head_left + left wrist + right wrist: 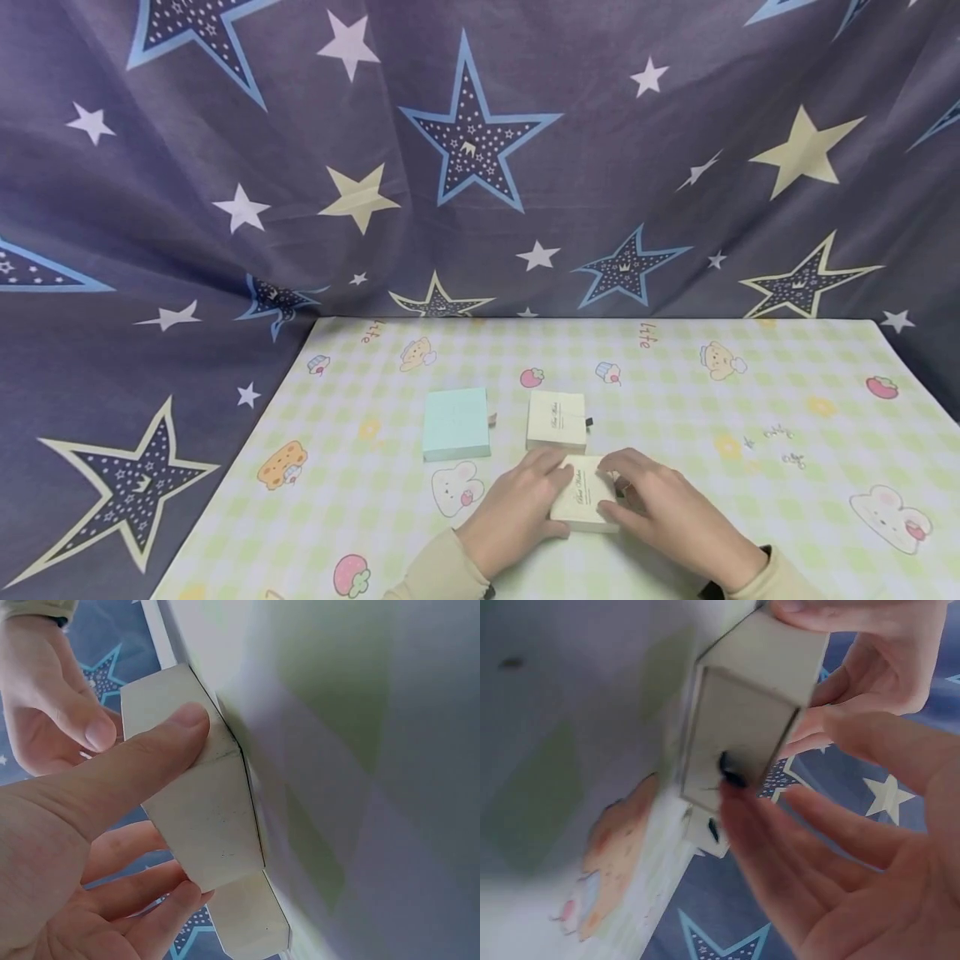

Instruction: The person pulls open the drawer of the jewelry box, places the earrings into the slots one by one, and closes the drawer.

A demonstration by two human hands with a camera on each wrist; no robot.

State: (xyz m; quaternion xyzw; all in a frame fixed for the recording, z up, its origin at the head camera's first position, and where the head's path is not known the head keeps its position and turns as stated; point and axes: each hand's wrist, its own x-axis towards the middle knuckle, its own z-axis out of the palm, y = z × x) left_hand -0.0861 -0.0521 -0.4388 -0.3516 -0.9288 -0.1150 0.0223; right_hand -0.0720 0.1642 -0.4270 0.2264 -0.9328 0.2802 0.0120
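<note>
A cream drawer-style gift box with dark lettering on its lid lies near the table's front. My left hand grips it from the left, the thumb along the near side and fingertips at the far edge. Around the right end is my right hand, with fingers bent but apart. In the right wrist view, one fingertip touches the small black pull tab on the drawer front, which sits flush in its sleeve. Just behind stands a second cream box with a similar black tab.
A mint-green box with a light ribbon tab lies left of the second cream box. Small silvery pieces are on the right of the patterned tablecloth. A dark star-print curtain hangs behind the table and along its sides.
</note>
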